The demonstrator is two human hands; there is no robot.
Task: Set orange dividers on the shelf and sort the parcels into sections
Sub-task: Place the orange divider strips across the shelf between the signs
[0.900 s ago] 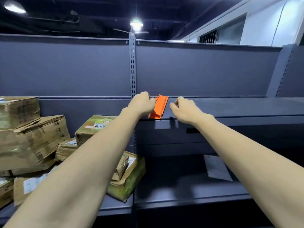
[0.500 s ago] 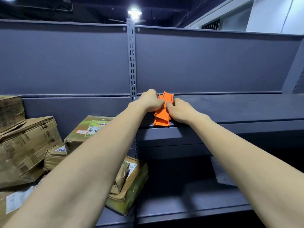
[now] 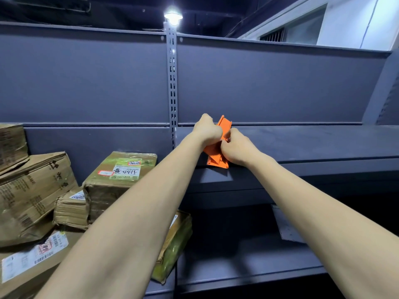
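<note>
Orange dividers (image 3: 217, 155) lie as a small bunch at the front edge of the upper right shelf (image 3: 313, 143), just right of the slotted upright (image 3: 172, 83). Their long axis runs front to back across the shelf, leaning a little to the right as it goes away; the near ends point toward the person and sit right at the shelf lip, the far ends point toward the grey back panel (image 3: 280, 83). They appear to be channel-shaped strips lying flat, none yet stood up.

The left hand (image 3: 207, 131) has its fingers curled over the far part of the bunch and grips it. The right hand (image 3: 235, 151) pinches the near part, fingers bent and closed on the orange plastic. The two hands touch or nearly touch over the strips.

The step in hand is probably pulling one strip free of the rest. The risk is that the strips stick together and come apart with a jerk, so that one slides off the lip and falls to the lower shelf (image 3: 248, 266) or beyond. A strip set askew would also give uneven sections.

Left of the upright, cardboard parcels (image 3: 121, 175) sit heaped and unsorted on the neighbouring shelves. A white sheet (image 3: 287, 227) lies on the lower shelf at right.
</note>
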